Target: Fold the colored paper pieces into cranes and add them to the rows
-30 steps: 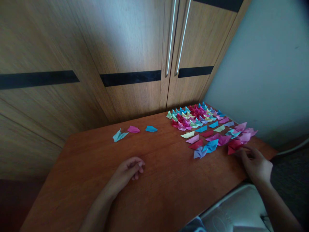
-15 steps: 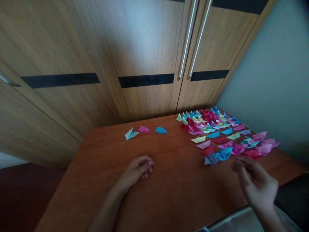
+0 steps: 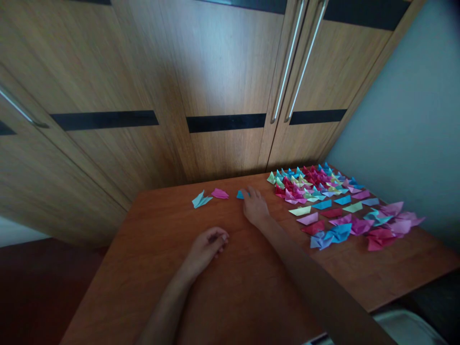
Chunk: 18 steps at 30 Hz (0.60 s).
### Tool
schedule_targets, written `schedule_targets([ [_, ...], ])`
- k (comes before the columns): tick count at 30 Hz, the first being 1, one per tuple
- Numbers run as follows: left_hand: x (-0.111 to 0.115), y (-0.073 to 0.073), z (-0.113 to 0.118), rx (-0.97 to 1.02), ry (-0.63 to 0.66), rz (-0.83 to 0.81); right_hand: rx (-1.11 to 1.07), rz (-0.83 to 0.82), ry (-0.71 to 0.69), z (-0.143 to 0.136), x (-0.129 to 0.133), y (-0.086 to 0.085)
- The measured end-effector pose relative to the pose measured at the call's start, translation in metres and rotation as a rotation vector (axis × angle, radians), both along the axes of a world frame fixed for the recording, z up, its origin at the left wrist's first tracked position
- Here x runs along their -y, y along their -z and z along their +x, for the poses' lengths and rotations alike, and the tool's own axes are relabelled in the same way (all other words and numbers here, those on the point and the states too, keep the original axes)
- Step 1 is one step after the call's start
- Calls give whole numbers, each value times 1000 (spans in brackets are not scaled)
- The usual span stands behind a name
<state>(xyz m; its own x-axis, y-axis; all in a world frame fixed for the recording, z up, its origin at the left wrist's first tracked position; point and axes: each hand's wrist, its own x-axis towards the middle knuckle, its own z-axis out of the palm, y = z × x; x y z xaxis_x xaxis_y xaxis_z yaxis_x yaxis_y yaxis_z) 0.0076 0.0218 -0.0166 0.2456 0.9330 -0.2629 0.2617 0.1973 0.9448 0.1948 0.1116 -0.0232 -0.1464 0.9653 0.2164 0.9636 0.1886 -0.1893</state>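
Observation:
My right hand [image 3: 256, 208] reaches to the back of the table, its fingers stretched out over a small blue folded paper piece [image 3: 240, 195] and partly covering it. Whether the fingertips grip the paper I cannot tell. My left hand [image 3: 208, 247] rests on the tabletop nearer to me, fingers loosely curled in, with no object showing in it. To the left of the blue piece lie a pink folded paper [image 3: 220, 193] and a light teal paper plane shape [image 3: 201, 199].
On the right of the wooden table [image 3: 161, 258] stand many folded paper boats [image 3: 312, 179] in rows. In front of them lie flat folded papers [image 3: 332, 212] and looser paper shapes [image 3: 339, 232]. A wooden cupboard [image 3: 223, 153] closes off the back, a wall [image 3: 402, 134] the right.
My right hand has moved from the front right, beside the paper shapes, leftward and away from me to the blue paper. My left hand stays put. The view has shifted slightly.

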Motion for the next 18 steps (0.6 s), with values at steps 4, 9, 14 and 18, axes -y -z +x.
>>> schedule_targets([
  [4, 1, 0, 0, -26, 34, 30, 37, -18, -15, -2, -4, 6],
  [9, 1, 0, 1, -61, 60, 58, 44, -31, -6, -3, 14, 3],
  [14, 1, -1, 3, -3, -32, 73, -112, -21, -13, -7, 36, -4],
  [18, 1, -1, 4, 96, -167, 69, -513, 17, -52, -14, 50, -5],
])
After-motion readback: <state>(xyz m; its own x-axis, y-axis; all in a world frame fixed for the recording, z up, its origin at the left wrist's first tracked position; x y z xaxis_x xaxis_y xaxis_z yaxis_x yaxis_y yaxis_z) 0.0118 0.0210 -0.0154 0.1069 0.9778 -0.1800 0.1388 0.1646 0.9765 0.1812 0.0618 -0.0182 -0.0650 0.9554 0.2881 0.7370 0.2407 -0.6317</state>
